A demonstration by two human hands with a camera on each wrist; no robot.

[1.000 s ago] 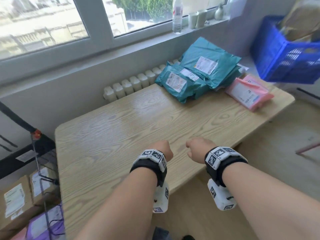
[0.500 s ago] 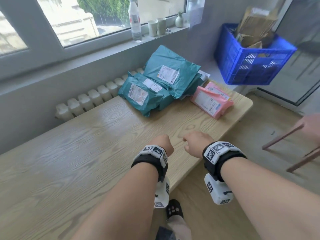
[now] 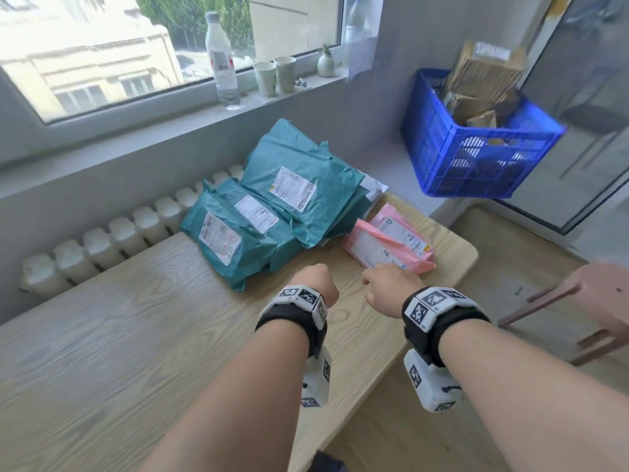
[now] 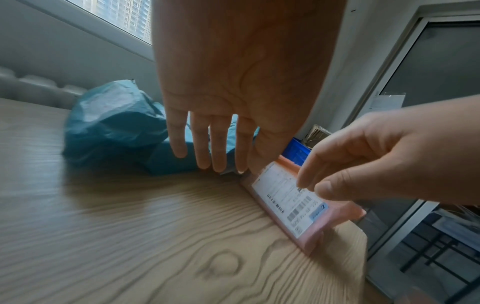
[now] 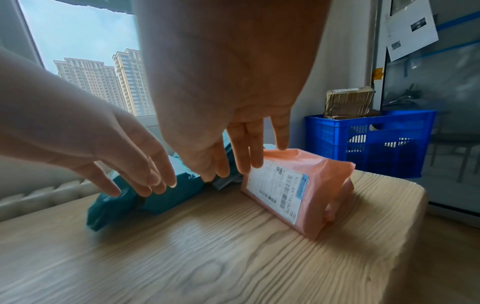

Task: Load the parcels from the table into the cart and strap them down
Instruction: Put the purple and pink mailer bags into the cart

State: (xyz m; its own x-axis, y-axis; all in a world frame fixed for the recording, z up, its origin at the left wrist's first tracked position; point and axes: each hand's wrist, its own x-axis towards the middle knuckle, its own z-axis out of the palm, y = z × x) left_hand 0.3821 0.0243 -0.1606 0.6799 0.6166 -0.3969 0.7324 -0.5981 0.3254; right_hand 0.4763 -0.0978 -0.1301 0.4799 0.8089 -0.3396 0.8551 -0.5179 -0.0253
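Reaching over the wooden surface [image 3: 143, 335] toward the pink parcel [image 3: 391, 241]: right hand [image 3: 386, 289] just above its near end, fingers [image 5: 255, 152] extended and spread, nothing held. Left hand [image 3: 316, 284] beside the pink parcel on the window side, fingers [image 4: 202, 144] straight and relaxed, empty, short of the teal parcels [image 3: 272, 212]. Teal parcels stacked beside the pink parcel, toward the radiator [image 3: 112, 240]. Blue crate [image 3: 476, 148] beyond the pink parcel, holding brown packages.
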